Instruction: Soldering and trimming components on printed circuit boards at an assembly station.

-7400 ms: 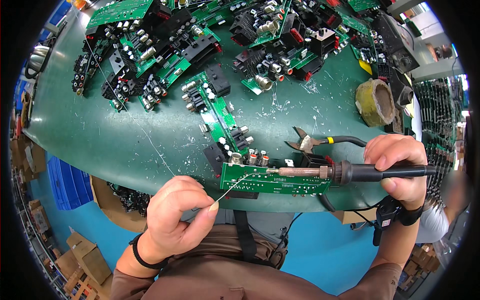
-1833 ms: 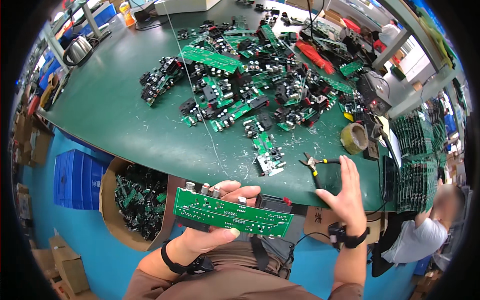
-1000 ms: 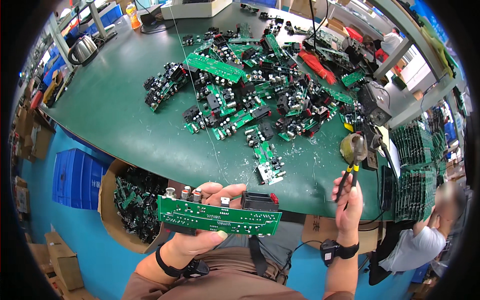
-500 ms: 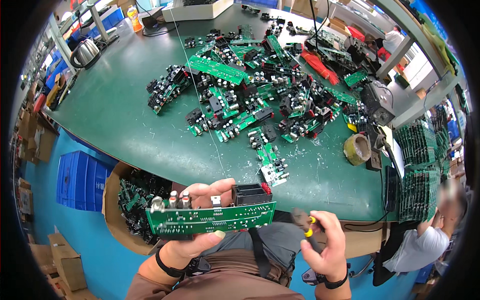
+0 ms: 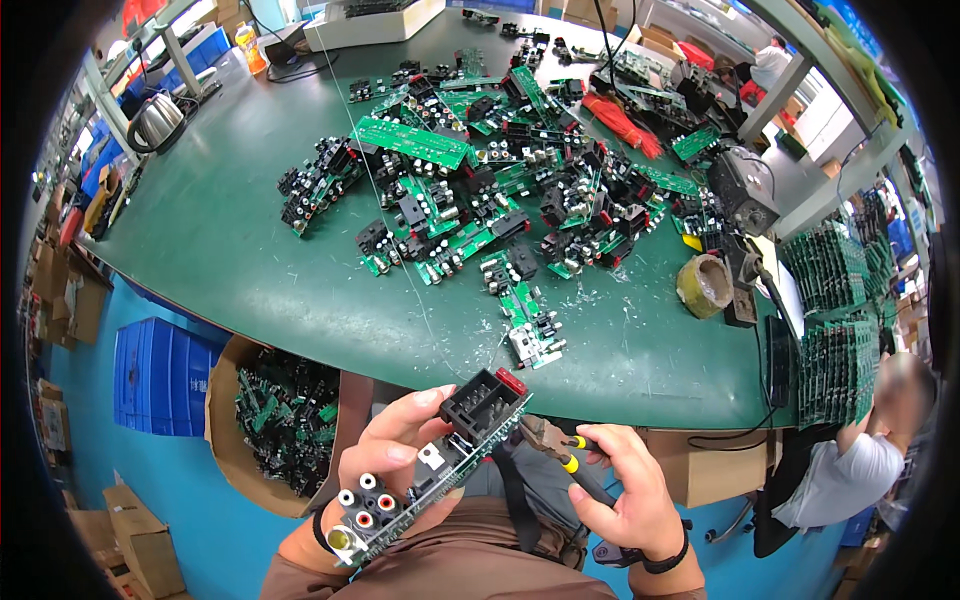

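My left hand [image 5: 392,440] grips a green circuit board [image 5: 437,484] by its edges, in front of my lap. The board is tilted, its component side showing: a black connector block [image 5: 485,404] with a red piece at the upper end, and round white and red sockets [image 5: 368,500] at the lower end. In my right hand [image 5: 630,492] is a pair of cutting pliers [image 5: 552,444] with yellow and black handles. Their jaws meet the board's edge beside the black block; whether they touch it I cannot tell.
A heap of circuit boards [image 5: 420,142] covers the middle of the green table [image 5: 250,265]. A tape roll [image 5: 704,285] stands at the right. Below left are a carton [image 5: 222,420] full of boards and a blue crate [image 5: 160,375]. Another person [image 5: 840,480] sits at the right.
My left hand has turned the board from its solder side to its component side and slanted it. The pliers have moved left, up to the board's edge.
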Action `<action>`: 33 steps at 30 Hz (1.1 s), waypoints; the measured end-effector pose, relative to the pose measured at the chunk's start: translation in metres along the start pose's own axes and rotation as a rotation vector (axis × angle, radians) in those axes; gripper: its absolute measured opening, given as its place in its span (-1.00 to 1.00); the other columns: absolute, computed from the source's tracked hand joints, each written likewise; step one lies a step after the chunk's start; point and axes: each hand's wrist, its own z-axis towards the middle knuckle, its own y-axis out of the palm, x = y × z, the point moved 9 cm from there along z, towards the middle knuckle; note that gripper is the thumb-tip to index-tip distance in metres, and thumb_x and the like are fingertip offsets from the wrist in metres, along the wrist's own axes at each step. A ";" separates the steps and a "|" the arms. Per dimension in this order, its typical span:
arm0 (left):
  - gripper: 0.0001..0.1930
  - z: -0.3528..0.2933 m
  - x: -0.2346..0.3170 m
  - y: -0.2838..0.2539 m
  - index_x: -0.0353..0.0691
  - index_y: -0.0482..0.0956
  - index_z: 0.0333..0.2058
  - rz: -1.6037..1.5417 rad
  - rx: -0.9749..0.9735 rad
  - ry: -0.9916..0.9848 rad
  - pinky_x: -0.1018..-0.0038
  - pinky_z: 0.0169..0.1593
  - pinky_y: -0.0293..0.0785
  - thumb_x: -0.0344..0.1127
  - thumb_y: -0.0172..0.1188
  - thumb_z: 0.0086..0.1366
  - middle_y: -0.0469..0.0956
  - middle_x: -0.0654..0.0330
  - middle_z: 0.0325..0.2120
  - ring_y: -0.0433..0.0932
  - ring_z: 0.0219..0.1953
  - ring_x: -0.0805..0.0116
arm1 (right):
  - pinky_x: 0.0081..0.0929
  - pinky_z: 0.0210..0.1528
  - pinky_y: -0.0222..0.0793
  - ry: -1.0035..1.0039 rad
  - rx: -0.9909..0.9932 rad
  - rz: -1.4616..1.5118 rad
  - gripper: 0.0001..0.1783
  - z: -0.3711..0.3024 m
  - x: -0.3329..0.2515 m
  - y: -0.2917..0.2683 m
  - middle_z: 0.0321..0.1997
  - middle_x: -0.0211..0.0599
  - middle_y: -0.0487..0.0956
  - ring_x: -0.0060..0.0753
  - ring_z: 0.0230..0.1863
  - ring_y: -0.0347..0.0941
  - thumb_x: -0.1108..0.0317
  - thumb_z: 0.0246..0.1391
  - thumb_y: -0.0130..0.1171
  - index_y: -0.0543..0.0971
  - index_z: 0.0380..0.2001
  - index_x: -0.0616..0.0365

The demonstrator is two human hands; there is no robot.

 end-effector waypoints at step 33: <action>-0.39 -0.003 -0.016 -0.009 -0.02 0.19 0.02 -0.024 0.028 -0.062 0.14 0.22 0.32 -0.70 0.23 0.08 0.08 -0.12 0.24 0.19 0.29 -0.10 | -0.32 -0.15 0.44 -0.023 -0.052 -0.019 -0.29 0.001 -0.016 0.017 -0.08 -0.07 0.48 -0.18 -0.24 0.47 0.40 -0.20 0.35 0.38 0.10 0.29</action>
